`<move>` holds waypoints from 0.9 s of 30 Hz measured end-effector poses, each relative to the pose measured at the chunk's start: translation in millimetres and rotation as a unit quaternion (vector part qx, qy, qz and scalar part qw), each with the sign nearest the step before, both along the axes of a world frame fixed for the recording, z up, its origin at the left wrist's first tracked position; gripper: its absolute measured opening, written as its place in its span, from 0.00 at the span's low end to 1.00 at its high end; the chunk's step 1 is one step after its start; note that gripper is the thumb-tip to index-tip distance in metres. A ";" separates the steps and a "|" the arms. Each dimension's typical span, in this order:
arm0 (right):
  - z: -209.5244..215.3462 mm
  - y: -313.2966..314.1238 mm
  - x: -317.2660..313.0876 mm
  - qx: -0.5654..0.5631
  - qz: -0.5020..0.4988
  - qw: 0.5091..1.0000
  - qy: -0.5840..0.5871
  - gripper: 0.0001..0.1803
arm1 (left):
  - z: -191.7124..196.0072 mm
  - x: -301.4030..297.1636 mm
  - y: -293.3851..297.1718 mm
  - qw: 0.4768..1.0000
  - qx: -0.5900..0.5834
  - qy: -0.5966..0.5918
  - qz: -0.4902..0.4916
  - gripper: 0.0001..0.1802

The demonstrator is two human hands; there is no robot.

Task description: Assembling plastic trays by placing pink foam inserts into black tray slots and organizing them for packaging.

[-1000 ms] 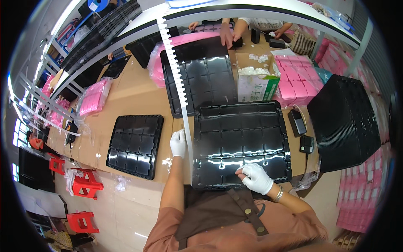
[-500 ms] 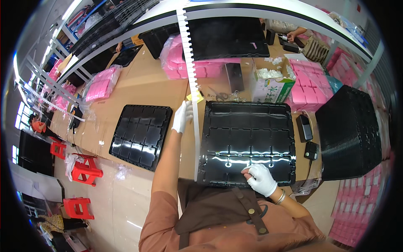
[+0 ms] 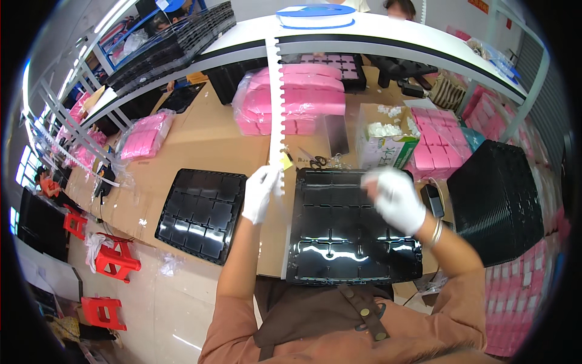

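Observation:
A long white strip with a notched edge (image 3: 276, 103) hangs from a white reel with blue rims (image 3: 315, 17) down to the table. At its lower part my left hand (image 3: 259, 193), in a white glove, has its fingers closed on the strip, beside a small yellow tag (image 3: 285, 160). Over the far right part of a glossy black compartment tray (image 3: 330, 227) hovers my gloved right hand (image 3: 397, 200), smeared by motion, so its fingers cannot be read. A smaller black tray (image 3: 203, 212) lies left of my left forearm.
A carton of small white pieces (image 3: 385, 136) stands behind the tray, with scissors (image 3: 318, 161) nearby. Pink bagged packs (image 3: 303, 100) sit farther back. Stacked black trays (image 3: 497, 203) stand on the right. A white shelf (image 3: 388, 33) spans overhead; red stools (image 3: 115, 261) stand at left.
My right hand has risen from the tray's near edge toward its far right side. The black panel over the pink packs has gone from there. The view has tilted up, showing the reel.

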State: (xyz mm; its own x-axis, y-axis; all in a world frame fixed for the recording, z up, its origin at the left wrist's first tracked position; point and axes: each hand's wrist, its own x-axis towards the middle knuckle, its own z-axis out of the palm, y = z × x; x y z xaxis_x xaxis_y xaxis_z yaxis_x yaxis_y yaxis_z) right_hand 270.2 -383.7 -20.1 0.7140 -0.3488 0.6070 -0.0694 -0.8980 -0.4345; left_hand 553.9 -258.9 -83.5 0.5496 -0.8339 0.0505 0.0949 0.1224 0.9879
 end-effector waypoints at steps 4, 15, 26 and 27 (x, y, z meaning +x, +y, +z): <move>83.0 -101.8 92.4 -0.190 -0.085 0.962 -0.178 0.10 | 25.5 -19.4 48.4 1.000 -0.022 0.003 -0.018 0.10; 170.7 -175.4 220.8 -0.317 -0.205 0.926 0.030 0.16 | 52.9 -57.3 152.0 0.994 0.018 -0.089 -0.062 0.10; 155.8 -210.8 184.1 -0.380 -0.215 0.897 -0.066 0.19 | -46.4 9.2 291.7 0.981 0.148 -0.061 0.110 0.07; 159.5 -225.7 184.5 -0.314 -0.220 0.922 -0.052 0.18 | -57.2 10.1 292.9 0.967 0.235 -0.062 0.078 0.07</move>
State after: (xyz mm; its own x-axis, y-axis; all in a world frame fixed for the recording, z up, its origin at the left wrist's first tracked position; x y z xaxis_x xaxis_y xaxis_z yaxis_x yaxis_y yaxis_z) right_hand 454.7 -609.3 139.4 0.5139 -0.1473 0.8451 -0.4744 -0.8696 0.1369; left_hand 564.1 34.0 -140.7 0.6842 -0.6884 -0.2408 -0.0111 -0.3399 0.9404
